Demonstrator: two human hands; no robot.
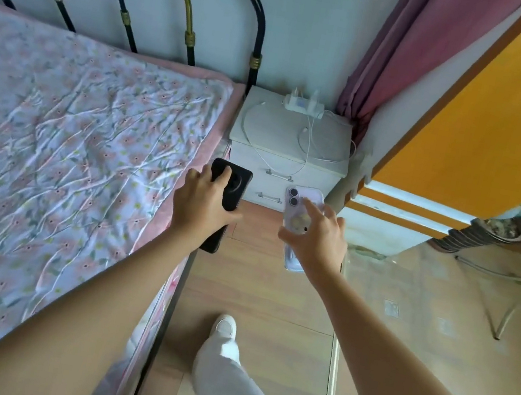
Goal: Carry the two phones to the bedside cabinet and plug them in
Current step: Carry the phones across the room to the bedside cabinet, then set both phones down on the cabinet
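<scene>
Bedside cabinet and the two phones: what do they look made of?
Bedside cabinet: probably painted or laminated wood, matte white, with metal bar handles. Black phone in the left hand: dark glossy back, glass or plastic, cannot tell which. Lilac phone in the right hand: pale back, seemingly under a clear case, judging by the see-through edge.

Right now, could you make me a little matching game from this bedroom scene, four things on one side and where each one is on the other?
Things:
1. black phone
2. lilac phone
3. power strip
4. white shoe

Places:
A. at the back of the bedside cabinet top
B. in the right hand
C. on the wooden floor
D. in the left hand

Pairs: 1-D, 2-B, 3-A, 4-C
</scene>
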